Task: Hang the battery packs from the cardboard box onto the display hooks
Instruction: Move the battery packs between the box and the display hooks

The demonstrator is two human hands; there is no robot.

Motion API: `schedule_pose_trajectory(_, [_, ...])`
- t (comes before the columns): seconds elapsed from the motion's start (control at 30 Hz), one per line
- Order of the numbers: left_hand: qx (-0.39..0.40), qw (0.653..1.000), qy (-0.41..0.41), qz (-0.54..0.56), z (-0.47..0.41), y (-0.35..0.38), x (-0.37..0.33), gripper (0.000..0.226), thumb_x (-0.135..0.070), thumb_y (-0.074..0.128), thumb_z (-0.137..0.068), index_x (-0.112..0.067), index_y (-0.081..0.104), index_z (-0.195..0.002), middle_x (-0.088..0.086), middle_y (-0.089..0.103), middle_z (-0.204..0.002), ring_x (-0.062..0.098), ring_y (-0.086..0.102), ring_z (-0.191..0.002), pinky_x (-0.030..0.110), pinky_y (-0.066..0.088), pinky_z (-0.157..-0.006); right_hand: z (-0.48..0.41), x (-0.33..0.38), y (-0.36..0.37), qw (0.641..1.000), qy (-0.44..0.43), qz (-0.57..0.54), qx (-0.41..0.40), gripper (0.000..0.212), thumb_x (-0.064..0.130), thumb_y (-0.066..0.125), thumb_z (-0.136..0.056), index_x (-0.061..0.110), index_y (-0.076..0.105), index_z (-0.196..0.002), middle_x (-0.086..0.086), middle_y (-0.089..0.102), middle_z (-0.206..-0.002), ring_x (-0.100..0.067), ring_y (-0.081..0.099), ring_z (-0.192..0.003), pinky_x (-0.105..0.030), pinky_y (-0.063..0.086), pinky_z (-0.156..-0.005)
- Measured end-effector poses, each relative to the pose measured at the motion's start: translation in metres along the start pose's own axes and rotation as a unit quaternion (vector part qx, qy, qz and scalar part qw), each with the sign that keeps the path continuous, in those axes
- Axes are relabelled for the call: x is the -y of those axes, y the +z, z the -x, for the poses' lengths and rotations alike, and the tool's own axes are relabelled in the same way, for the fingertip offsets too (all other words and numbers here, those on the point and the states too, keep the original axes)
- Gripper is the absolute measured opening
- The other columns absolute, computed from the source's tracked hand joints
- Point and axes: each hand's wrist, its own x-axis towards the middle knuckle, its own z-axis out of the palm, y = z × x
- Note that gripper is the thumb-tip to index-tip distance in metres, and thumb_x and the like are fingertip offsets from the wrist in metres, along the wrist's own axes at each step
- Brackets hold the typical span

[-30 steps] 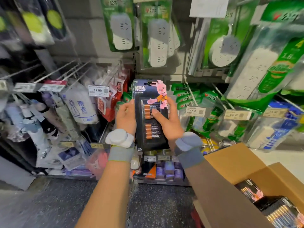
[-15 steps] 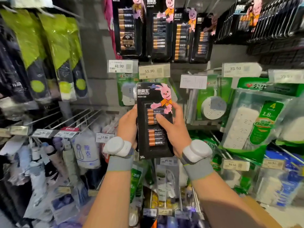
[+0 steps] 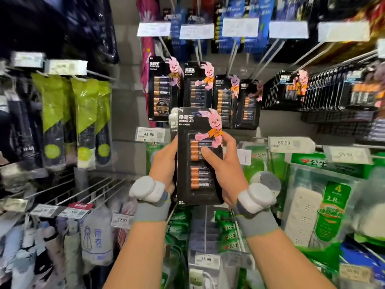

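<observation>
Both hands hold up a small stack of black battery packs (image 3: pixel 198 180) with a pink rabbit printed on the front. My left hand (image 3: pixel 164 161) grips the stack's left edge from behind. My right hand (image 3: pixel 225 163) holds the right edge, with its thumb pressed on the front over the upper row of batteries. Just above and behind the stack, matching battery packs (image 3: pixel 200 84) hang in rows on display hooks (image 3: pixel 233 55). The top of the held stack sits below those hanging packs. The cardboard box is out of view.
Price tags (image 3: pixel 150 134) line the hook ends. Green-packaged umbrellas (image 3: pixel 83 113) hang at left, green power-strip packs (image 3: pixel 325 205) at right, more black battery packs (image 3: pixel 325 90) at upper right, and raincoat bags (image 3: pixel 95 236) at lower left.
My view has tilted upward, so the cardboard box has left the frame and the rows of hanging battery packs have come in. Both hands have lifted the stack higher toward them.
</observation>
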Motion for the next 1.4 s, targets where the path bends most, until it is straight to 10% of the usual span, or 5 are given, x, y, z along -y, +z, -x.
schedule_pose_trajectory(0.6, [-0.073,0.994,0.072,-0.044,-0.084,-0.012,-0.04,0.041,-0.045,0.059,-0.091,-0.005,0.067,-0.086,0.019,0.073,-0.095,0.039,0.069,-0.092,0.053,0.053,-0.09,-0.07,0.035,0.026,0.999,-0.028,-0.018,-0.03,0.039,0.008,0.067,-0.087,0.027,0.043,-0.112,-0.009,0.062,-0.112,-0.023,0.067,-0.091,-0.04,0.058,-0.075])
schedule_pose_trajectory(1.07, [-0.072,0.986,0.143,-0.054,-0.142,-0.03,-0.072,0.057,-0.066,0.06,-0.058,-0.013,0.061,-0.079,0.011,0.06,-0.08,0.022,0.054,-0.074,0.056,0.049,-0.09,-0.126,0.052,0.056,0.994,-0.074,0.03,-0.074,0.054,0.013,0.074,-0.081,0.02,0.045,-0.126,-0.012,0.06,-0.125,-0.024,0.06,-0.113,-0.046,0.047,-0.1])
schedule_pose_trajectory(1.4, [-0.057,0.988,0.132,-0.047,-0.163,-0.045,-0.074,0.038,-0.049,0.063,-0.082,-0.011,0.063,-0.087,0.014,0.063,-0.084,0.024,0.059,-0.077,0.052,0.051,-0.088,-0.157,0.063,0.058,0.982,-0.124,0.073,-0.126,0.048,0.011,0.076,-0.078,0.018,0.049,-0.118,-0.012,0.061,-0.122,-0.026,0.06,-0.113,-0.046,0.047,-0.1])
